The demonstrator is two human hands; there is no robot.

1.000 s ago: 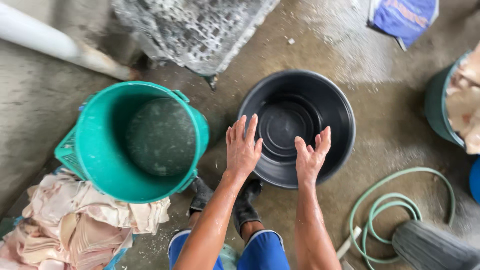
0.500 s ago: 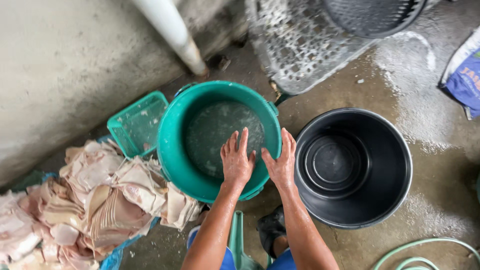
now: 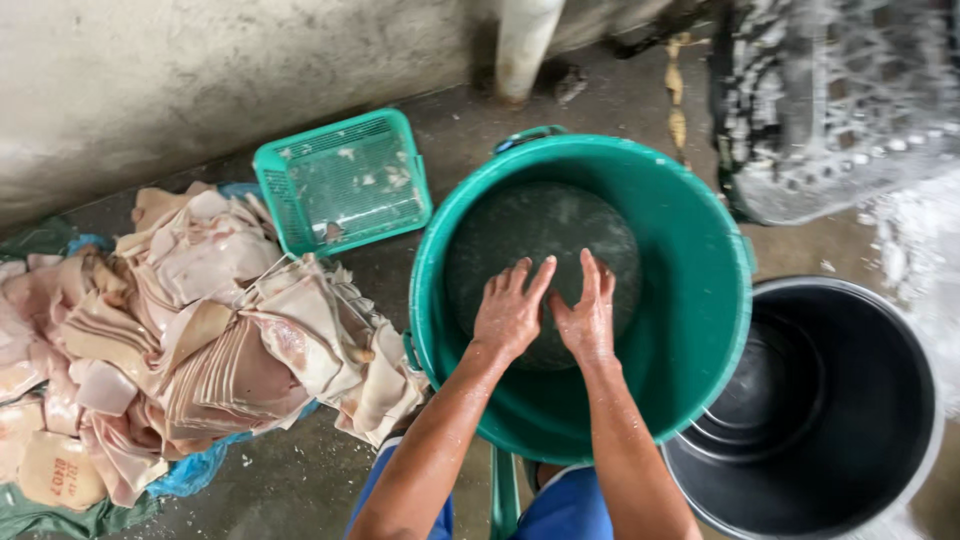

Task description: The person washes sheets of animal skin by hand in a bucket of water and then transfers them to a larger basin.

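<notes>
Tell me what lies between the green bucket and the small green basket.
Only a narrow strip of bare wet concrete floor separates green bucket and green basket in the head view.

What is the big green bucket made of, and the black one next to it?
The green bucket looks like plastic: one even teal colour, a smooth wall with a dull wet shine, and a moulded rim. The black tub seems plastic too, glossy, with neat moulded rings in its bottom. Both hands hover open inside the green one.

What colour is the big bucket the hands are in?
The bucket is teal green, seen best in the head view.
</notes>
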